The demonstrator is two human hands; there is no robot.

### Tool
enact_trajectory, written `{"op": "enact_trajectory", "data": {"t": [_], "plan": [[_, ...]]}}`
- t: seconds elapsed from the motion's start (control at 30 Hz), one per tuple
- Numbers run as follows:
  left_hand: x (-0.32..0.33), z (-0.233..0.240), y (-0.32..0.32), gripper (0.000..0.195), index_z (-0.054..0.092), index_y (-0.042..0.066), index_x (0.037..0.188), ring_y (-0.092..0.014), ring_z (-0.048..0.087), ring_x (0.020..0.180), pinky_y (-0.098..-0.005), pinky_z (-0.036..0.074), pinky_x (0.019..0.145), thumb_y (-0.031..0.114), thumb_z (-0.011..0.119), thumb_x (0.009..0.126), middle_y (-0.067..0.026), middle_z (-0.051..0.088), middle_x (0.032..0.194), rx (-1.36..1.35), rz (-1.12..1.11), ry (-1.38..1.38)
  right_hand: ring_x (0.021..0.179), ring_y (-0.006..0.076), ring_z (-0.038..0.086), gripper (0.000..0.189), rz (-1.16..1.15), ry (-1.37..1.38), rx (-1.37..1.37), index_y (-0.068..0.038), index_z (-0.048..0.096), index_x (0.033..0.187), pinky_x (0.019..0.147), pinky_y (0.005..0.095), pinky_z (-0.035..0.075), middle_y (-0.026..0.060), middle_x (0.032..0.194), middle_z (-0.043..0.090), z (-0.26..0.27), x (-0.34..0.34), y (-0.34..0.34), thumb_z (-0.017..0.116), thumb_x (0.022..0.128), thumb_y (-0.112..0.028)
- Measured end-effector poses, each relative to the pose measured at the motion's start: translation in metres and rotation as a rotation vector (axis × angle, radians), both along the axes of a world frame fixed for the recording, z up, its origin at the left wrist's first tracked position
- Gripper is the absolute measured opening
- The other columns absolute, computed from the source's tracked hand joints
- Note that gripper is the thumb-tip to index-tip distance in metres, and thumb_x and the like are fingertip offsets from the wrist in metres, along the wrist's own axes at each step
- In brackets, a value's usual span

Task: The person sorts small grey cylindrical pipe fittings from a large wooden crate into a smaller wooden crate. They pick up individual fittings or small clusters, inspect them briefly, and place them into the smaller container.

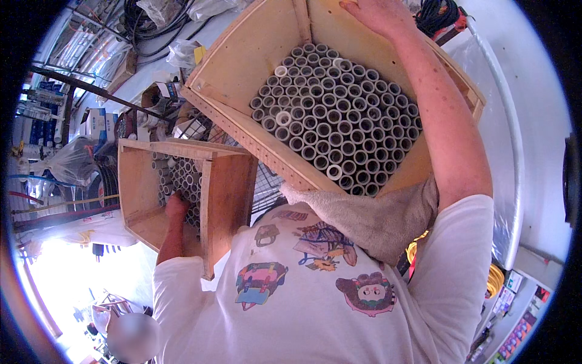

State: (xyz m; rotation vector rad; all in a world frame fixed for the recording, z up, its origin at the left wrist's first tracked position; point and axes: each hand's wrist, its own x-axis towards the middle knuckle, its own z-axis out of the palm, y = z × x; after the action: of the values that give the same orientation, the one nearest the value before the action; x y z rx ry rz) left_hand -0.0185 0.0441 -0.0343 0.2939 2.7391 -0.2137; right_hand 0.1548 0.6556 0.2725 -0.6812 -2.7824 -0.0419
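Note:
My left hand reaches into a smaller wooden box at the left, against short grey plastic tubes inside it. Its fingertips are hidden among the tubes, so a grip cannot be made out. At the top of the picture, my right hand lies at the far wall of a larger wooden box, partly cut off by the frame's edge. Many short grey pipe pieces fill this box's floor, their round ends facing up, with a few whiter ones among them.
A grey-brown towel hangs over the larger box's near corner, against my shirt. A wire rack shows between the boxes. Black cable coils and plastic bags crowd the left. A white pipe runs along the right. Another person is at lower left.

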Motion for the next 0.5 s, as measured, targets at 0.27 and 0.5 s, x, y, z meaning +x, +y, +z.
{"op": "enact_trajectory", "data": {"t": [0.27, 0.5], "plan": [[-0.034, -0.016, -0.005, 0.051, 0.06, 0.018, 0.115, -0.033, 0.058, 0.104, -0.0435, 0.048, 0.087, 0.02, 0.068, 0.065, -0.014, 0.055, 0.119, 0.129, 0.009, 0.0, 0.093, 0.0334, 0.061, 0.035, -0.068, -0.061, -0.001, -0.005, 0.052, 0.112, 0.079, 0.0452, 0.048, 0.0165, 0.1, 0.063, 0.014, 0.008, -0.01, 0.05, 0.089, -0.031], [-0.03, -0.065, -0.055, 0.046, 0.057, 0.011, 0.114, -0.039, 0.054, 0.105, -0.0458, 0.046, 0.088, 0.01, 0.063, 0.068, -0.0217, 0.051, 0.117, 0.178, -0.195, 0.041, 0.098, 0.0331, 0.06, 0.041, -0.05, -0.003, -0.04, -0.006, 0.051, 0.117, 0.083, 0.0448, 0.048, 0.0176, 0.105, 0.062, 0.001, -0.004, -0.004, 0.052, 0.087, -0.034]]}}
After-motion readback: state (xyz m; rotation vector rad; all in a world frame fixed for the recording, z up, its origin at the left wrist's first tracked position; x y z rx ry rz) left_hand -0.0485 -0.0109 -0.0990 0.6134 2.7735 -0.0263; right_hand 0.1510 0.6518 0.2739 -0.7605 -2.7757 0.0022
